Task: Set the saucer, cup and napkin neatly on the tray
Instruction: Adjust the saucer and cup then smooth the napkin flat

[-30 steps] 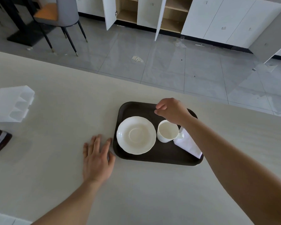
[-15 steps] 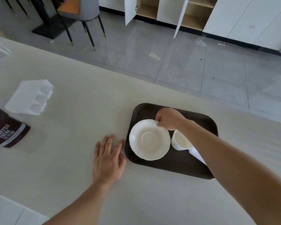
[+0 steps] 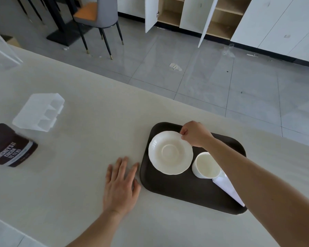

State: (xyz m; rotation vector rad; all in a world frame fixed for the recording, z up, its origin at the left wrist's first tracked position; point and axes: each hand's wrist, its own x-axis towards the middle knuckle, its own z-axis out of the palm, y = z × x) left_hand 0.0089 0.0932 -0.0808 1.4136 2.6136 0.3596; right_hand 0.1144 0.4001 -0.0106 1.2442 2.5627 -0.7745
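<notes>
Here, a person's right hand pinches the far rim of a white saucer, fingers closed on its scalloped edge, while the saucer sits on the left part of a dark brown tray on a pale bench. Just right of the saucer stands a white cup, upright and open-mouthed, partly crossed by the right forearm. A folded white napkin lies beside the cup toward the tray's near right corner, its near tip at the tray's rim. The left hand rests flat on the bench with fingers spread, holding nothing, its thumb just beside the tray's left edge. Well apart to the left lie a dark Hershey's cocoa container on its side and a clear plastic box. Beyond the bench, a grey chair stands on the tiled floor.
</notes>
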